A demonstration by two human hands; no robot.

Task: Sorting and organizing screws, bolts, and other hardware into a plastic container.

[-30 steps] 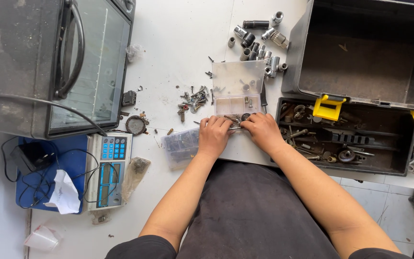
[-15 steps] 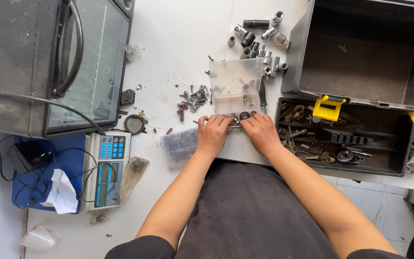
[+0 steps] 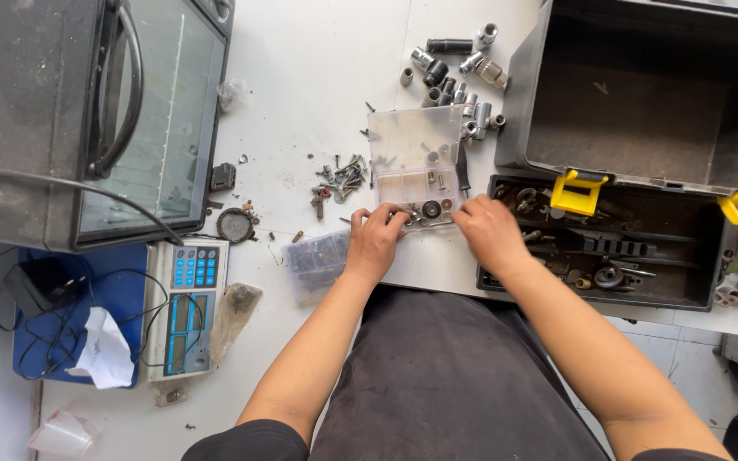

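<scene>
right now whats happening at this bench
A person is sorting small hardware at a white table. The left hand rests at the near edge of a clear compartment box holding small parts; the right hand sits beside it, next to an open black toolbox. Sockets and loose screws lie nearby.

To my far left on the white tabletop (image 3: 318, 77) sits a dark oven (image 3: 87, 119) with a glass door and black handle. Below it lies a digital scale (image 3: 188, 307) with blue keys, beside a blue mat (image 3: 121, 273) carrying black cables and crumpled paper (image 3: 104, 354). Steel sockets (image 3: 454, 68) are scattered at the top. On my right stands an open black toolbox (image 3: 642, 94) with yellow latches (image 3: 576, 192).
</scene>
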